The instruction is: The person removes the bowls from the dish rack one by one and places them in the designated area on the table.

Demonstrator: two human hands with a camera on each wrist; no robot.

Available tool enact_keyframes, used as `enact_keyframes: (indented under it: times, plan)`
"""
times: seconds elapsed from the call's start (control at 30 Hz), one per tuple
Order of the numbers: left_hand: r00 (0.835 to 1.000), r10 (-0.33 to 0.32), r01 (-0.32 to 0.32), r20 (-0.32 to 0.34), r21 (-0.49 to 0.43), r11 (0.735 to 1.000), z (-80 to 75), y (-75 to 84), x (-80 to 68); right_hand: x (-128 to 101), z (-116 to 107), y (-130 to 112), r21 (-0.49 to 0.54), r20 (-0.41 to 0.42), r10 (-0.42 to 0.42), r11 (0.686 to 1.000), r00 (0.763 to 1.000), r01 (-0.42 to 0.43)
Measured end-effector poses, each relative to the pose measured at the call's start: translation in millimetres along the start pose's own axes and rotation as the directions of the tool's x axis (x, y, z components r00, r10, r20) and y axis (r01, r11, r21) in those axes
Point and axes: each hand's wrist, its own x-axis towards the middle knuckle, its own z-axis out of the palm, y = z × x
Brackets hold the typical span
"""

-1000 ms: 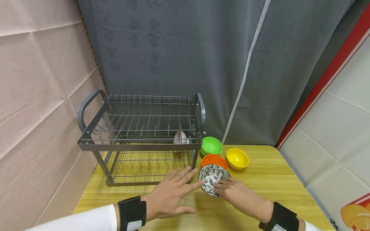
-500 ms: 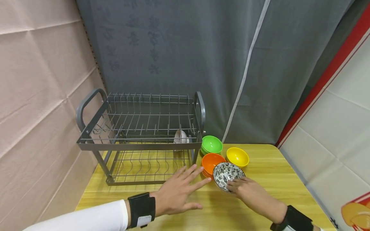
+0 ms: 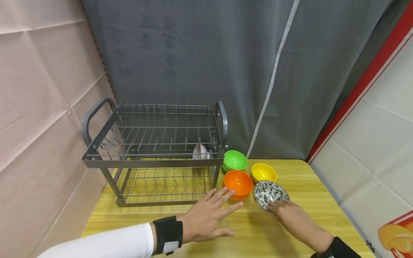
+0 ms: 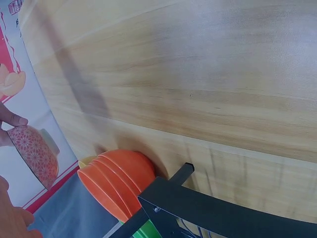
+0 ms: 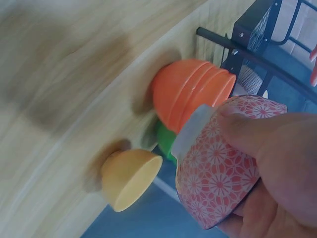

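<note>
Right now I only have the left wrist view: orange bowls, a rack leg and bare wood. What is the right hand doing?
Observer: The right hand holds a patterned bowl tilted on its edge, right of the orange stack.
Operator: Is that bowl touching the stack?
Observer: No, the head view shows a gap between them.
Operator: What else sits near it?
Observer: A yellow bowl just behind it, and green bowls beside the dish rack.
Operator: And my left hand?
Observer: The left hand is spread flat, its fingers straight, in front of the orange stack, holding nothing.
</note>
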Motion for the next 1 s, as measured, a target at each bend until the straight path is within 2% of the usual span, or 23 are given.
enact_keyframes:
  times: [0.13, 0.3, 0.5, 0.7, 1.0]
  plan:
    - [1.000, 0.001, 0.000, 0.016, -0.022, 1.000, 1.3, 1.2, 3.9, -7.4, 6.6, 9.5, -0.019, -0.003, 0.032, 0.999, 0.999, -0.032]
    - [0.999, 0.028, -0.025, 0.040, -0.075, 0.997, 4.3, 7.6, 11.0, -17.9, 14.4, 18.2, -0.018, -0.046, 0.067, 0.998, 0.997, -0.068]
    - [0.997, 0.067, -0.066, 0.034, -0.028, 0.997, 7.4, 17.1, 16.9, -30.7, 27.8, 21.8, 0.004, -0.076, 0.064, 0.998, 0.995, -0.064]
    - [0.997, 0.075, -0.075, 0.032, 0.014, 0.997, 9.1, 23.7, 20.2, -37.4, 46.0, 17.9, 0.040, -0.051, 0.111, 0.993, 0.992, -0.109]
    - [0.995, 0.093, -0.094, 0.038, 0.023, 0.995, 8.9, 28.8, 22.1, -45.6, 72.9, 17.6, 0.024, -0.080, 0.140, 0.990, 0.987, -0.139]
